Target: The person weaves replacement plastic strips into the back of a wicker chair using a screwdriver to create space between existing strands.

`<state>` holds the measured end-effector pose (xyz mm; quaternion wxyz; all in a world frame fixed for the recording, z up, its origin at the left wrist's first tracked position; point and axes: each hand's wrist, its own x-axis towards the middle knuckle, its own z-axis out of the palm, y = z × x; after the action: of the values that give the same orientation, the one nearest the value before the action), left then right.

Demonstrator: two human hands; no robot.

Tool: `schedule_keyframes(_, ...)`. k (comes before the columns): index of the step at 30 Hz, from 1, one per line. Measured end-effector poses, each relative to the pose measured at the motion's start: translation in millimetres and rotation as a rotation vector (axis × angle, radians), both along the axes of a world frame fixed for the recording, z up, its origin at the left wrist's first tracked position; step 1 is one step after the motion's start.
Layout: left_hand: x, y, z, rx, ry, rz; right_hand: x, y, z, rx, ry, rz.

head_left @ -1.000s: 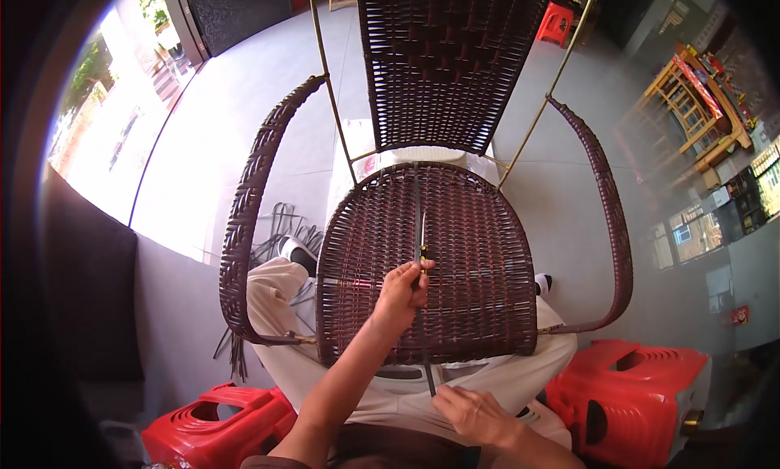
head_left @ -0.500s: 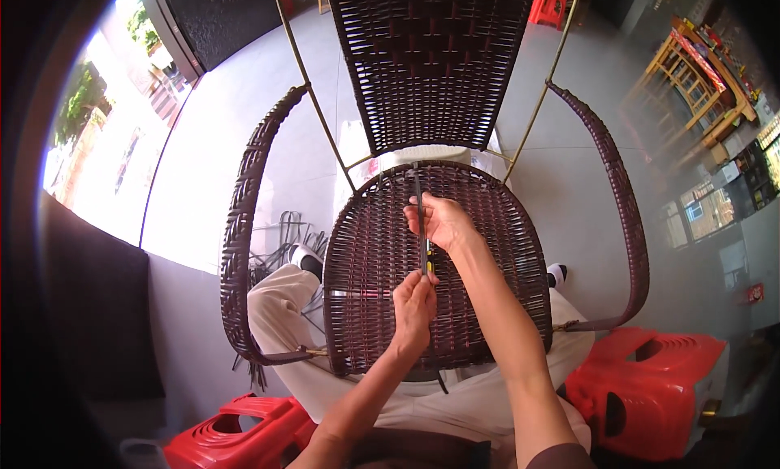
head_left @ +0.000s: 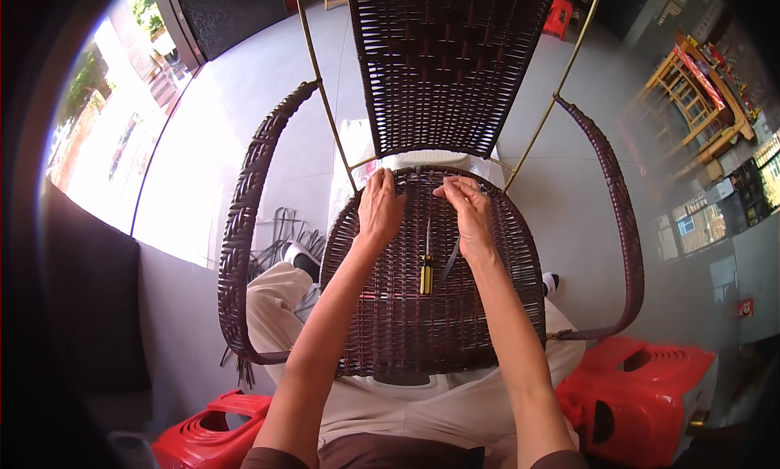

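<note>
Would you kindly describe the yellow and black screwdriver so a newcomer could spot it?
Find the dark brown woven chair seat. On it, between the person's bare forearms, lies a metal-shafted screwdriver. Its yellow and black handle distinguishes it from the flat dark strip alongside.

Head view (fisheye, fairly near), downward onto the woven seat (head_left: pixel 396 294)

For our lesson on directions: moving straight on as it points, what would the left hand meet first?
The left hand would probably meet the woven backrest at its lower edge, though depth is unclear.
</note>
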<state>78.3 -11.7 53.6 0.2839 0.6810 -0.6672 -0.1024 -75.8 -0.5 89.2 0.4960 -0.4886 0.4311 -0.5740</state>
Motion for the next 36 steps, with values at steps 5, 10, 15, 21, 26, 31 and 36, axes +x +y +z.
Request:
schedule_keyframes(5,-5,-30,-19,0.052,-0.328,-0.074,12,-26,-9,0.069,-0.548,0.334)
schedule_keyframes(10,9,-39,-23,-0.101,-0.317,-0.141,35,-25,-18,0.155,-0.446,0.130)
schedule_keyframes(15,17,-45,-26,-0.084,-0.264,-0.220,69,-18,-9,0.053,-0.293,-0.015)
schedule_keyframes(21,17,-44,-16,0.025,-0.203,-0.228,79,-5,-3,-0.057,-0.076,-0.107)
schedule_keyframes(26,17,-46,-23,0.031,-0.242,-0.206,75,14,-12,-0.083,0.174,-0.038)
schedule_keyframes(31,13,-50,-22,0.016,-0.276,-0.181,68,18,-49,-0.287,0.513,-0.055)
schedule_keyframes(36,13,-47,-15,0.031,-0.272,-0.202,61,19,-46,-0.269,0.589,-0.001)
